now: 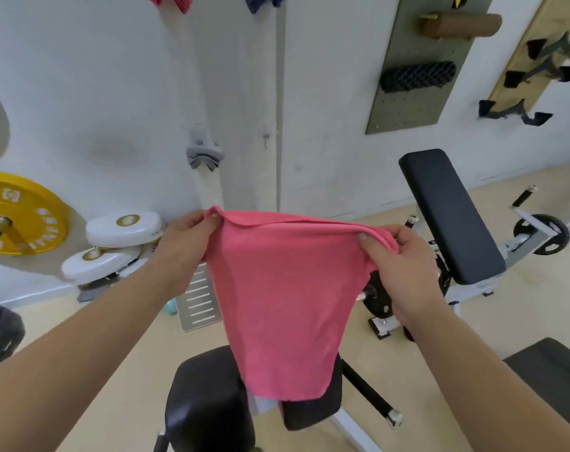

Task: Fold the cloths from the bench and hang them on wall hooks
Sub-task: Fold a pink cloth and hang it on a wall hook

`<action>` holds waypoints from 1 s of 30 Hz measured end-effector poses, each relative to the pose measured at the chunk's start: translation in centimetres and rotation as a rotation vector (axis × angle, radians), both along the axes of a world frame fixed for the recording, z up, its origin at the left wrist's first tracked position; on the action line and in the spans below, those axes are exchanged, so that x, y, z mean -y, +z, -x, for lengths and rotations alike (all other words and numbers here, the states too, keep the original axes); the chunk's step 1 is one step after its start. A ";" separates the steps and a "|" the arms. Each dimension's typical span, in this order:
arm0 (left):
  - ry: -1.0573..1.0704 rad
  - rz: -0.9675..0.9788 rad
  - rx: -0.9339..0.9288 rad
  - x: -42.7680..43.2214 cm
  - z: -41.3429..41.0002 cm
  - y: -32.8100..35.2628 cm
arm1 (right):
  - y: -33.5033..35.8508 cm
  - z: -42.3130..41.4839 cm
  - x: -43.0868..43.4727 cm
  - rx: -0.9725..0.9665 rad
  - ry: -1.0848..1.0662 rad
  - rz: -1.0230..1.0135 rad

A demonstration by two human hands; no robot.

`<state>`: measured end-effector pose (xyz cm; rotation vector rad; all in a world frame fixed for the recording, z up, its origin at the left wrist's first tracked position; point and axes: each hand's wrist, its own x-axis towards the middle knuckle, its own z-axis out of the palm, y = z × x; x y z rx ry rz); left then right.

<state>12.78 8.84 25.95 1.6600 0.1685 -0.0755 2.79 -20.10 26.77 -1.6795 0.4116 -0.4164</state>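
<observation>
Hands both engaged on one item. Left hand [185, 243] pinches the upper left corner of the pink cloth [283, 305] between thumb and curled fingers. Right hand [397, 256] pinches the upper right corner in the same manner, thumb on the near face. Cloth is held in the air between the two hands. Its top edge runs across with a slight sag and a rolled lip, and its body hangs straight down, narrowing toward the lower edge. Lower edge hangs in front of the black bench seat [205, 402] at the near centre; whether the two touch cannot be determined.

Outward from the hands: a black padded backrest [450, 213] stands tilted just right of the right hand, on a white frame. A second dark pad [551, 370] lies at the near right. A slotted metal plate [198, 298] stands behind the cloth's left side. Two white discs [123, 228] sit one above the other against the far wall, left of the left hand, with a yellow weight plate [19, 213] further left.

On the far wall, at the top edge of the view, a red cloth [176, 1] and a navy cloth [264, 3] hang apart from each other; their supports are cut off. At the far right, a green pegboard [404, 109] carries a brown roller [459, 24] above a black roller [417, 76].
</observation>
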 end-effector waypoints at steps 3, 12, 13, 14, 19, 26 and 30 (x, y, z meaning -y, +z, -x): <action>-0.030 0.023 0.056 -0.7 -1.1 1.6 | 0.9 -2.1 -0.6 0.059 0.017 -0.038; -0.034 -0.132 0.064 -3.4 4.6 -4.8 | -5.9 1.5 0.1 -0.083 0.279 0.114; -0.035 -0.161 0.044 -3.7 5.9 -6.2 | -7.4 2.5 0.3 -0.135 0.321 0.157; -0.040 -0.185 0.020 -4.1 7.4 -7.8 | -8.9 3.6 0.3 -0.190 0.363 0.188; -0.109 -0.340 -0.128 -6.3 16.2 -15.2 | -15.2 9.3 -0.6 -0.471 0.573 0.180; -0.148 -0.438 -0.252 -8.4 24.5 -18.7 | -19.5 14.7 -1.0 -0.708 0.756 0.059; -0.110 -0.471 -0.267 -8.9 24.2 -18.6 | -19.8 14.2 -1.7 -0.737 0.759 0.019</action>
